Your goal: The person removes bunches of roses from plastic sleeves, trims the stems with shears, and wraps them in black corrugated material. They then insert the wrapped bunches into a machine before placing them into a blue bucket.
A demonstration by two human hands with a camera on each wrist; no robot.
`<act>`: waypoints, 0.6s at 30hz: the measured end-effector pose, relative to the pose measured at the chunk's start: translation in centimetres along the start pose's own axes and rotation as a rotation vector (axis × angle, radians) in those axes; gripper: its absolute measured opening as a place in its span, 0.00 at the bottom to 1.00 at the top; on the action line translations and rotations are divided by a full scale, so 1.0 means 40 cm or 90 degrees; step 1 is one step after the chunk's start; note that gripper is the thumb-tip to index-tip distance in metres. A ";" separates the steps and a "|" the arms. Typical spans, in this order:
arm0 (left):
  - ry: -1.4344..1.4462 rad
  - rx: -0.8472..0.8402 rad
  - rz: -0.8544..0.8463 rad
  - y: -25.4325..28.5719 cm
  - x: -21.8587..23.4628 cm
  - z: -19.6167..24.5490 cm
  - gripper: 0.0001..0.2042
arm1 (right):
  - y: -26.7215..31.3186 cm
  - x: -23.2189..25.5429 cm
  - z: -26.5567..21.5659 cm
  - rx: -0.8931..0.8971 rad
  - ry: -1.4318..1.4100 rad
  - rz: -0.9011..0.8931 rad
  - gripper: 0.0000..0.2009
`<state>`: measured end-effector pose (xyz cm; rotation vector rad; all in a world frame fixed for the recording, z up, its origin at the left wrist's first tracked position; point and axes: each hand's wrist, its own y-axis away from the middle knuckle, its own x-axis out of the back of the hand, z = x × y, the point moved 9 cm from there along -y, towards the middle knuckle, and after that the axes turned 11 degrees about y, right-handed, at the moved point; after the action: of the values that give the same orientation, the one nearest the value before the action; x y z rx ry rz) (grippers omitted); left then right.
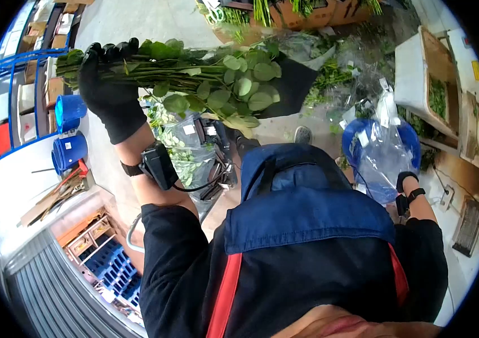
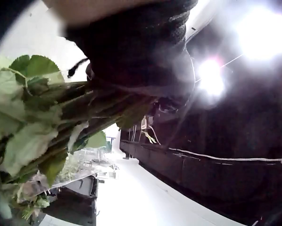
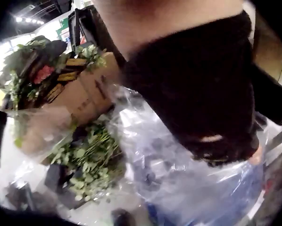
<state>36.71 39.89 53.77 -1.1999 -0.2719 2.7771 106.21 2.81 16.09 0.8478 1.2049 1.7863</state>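
Left hand (image 1: 107, 93): black-gloved, fingers curled tight round the bunch of leafy stems (image 1: 206, 79), held up and lying level.
Right hand (image 1: 405, 181): black-gloved, low at the person's side, against the clear plastic sheet (image 1: 383, 152); grip cannot be told.
Plastic sheet: draped over a blue bucket (image 1: 355, 141).

Open floor (image 1: 138, 22) beyond the raised stems (image 1: 194, 73) — blue buckets (image 1: 69, 130) left, plastic-lined bin (image 1: 380, 152) right.

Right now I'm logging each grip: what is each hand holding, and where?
The left hand grips a bunch of leafy stems near the cut ends. The right hand touches clear plastic wrap; a grip cannot be told.
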 end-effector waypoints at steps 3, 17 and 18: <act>0.071 0.095 -0.082 0.005 -0.045 -0.100 0.15 | 0.070 0.303 -0.096 0.093 -0.133 0.310 0.21; -0.321 -0.017 -0.063 -0.017 -0.075 0.096 0.22 | -0.234 0.686 -0.534 0.293 -0.427 0.587 0.17; -0.275 0.032 -0.108 -0.025 -0.090 0.094 0.22 | -0.336 0.543 -0.530 0.192 -0.448 0.576 0.17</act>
<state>36.46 39.82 59.06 -0.5257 -0.3179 2.8390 81.53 16.51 -1.40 2.2299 0.6325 1.6687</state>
